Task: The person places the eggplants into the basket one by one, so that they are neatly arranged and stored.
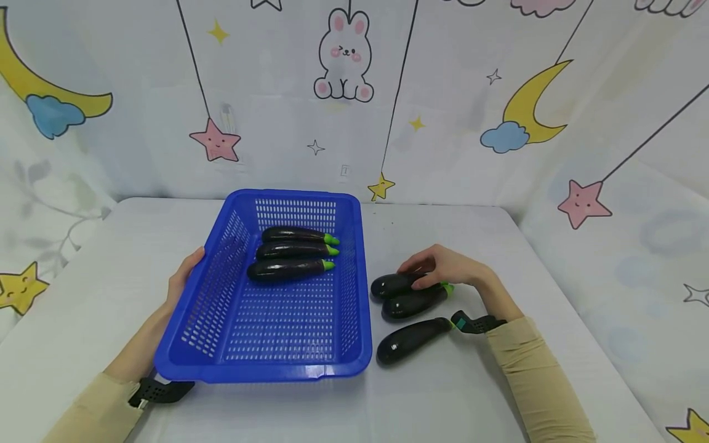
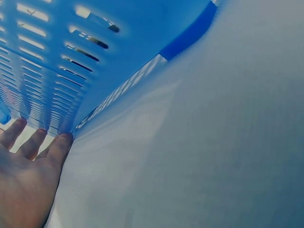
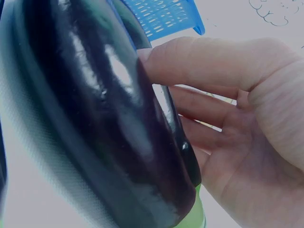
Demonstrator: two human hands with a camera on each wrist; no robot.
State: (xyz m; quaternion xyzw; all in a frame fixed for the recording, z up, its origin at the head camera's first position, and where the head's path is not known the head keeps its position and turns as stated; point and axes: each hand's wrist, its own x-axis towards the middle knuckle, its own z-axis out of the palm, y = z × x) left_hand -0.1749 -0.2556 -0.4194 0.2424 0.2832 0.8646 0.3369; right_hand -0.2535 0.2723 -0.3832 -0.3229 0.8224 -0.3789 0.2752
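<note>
My left hand [image 1: 181, 277] rests against the left side of a blue plastic basket [image 1: 266, 373]. In the left wrist view its fingers [image 2: 59, 145] stretch out, tips at the slotted wall. Three dark eggplants [image 1: 285, 269] lie side by side in the basket, green stems to the right. Right of the basket, my right hand [image 1: 445, 266] holds the farthest of three more eggplants [image 1: 388, 286], thumb on the near side and fingers behind. A second eggplant [image 1: 412, 304] lies right against it, large in the right wrist view. Nearer me sits a third eggplant [image 1: 412, 340], apart.
Everything stands on a table with a white cover [image 1: 443, 400]. Behind it hangs a pale cloth [image 1: 266, 92] printed with moons, stars and a rabbit. Black straps [image 1: 479, 323] circle both wrists, below beige sleeves.
</note>
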